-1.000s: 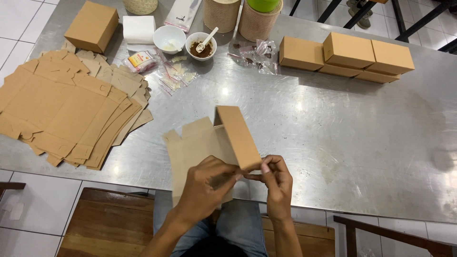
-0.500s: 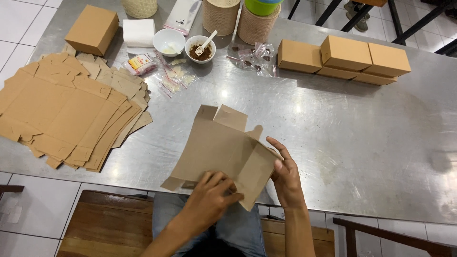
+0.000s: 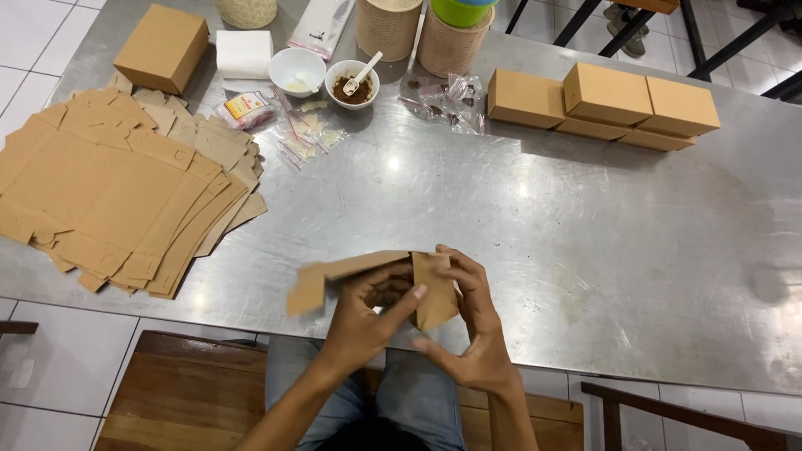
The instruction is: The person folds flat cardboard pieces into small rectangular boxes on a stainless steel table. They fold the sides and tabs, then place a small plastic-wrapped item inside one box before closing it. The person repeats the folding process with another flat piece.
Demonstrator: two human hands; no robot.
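We see a plain tan cardboard box blank (image 3: 368, 280) held between the left hand (image 3: 368, 321) and right hand (image 3: 468, 330). At ten o'clock from it lies a stack of flat blanks (image 3: 117, 196) in the same tan, unprinted. At two o'clock the folded boxes (image 3: 606, 104) match that kraft brown. At twelve o'clock sit two white bowls (image 3: 326, 75), one with dark brown powder. The table (image 3: 585, 250) is dull silver-grey steel. Our jeans (image 3: 418, 397) are faded blue.
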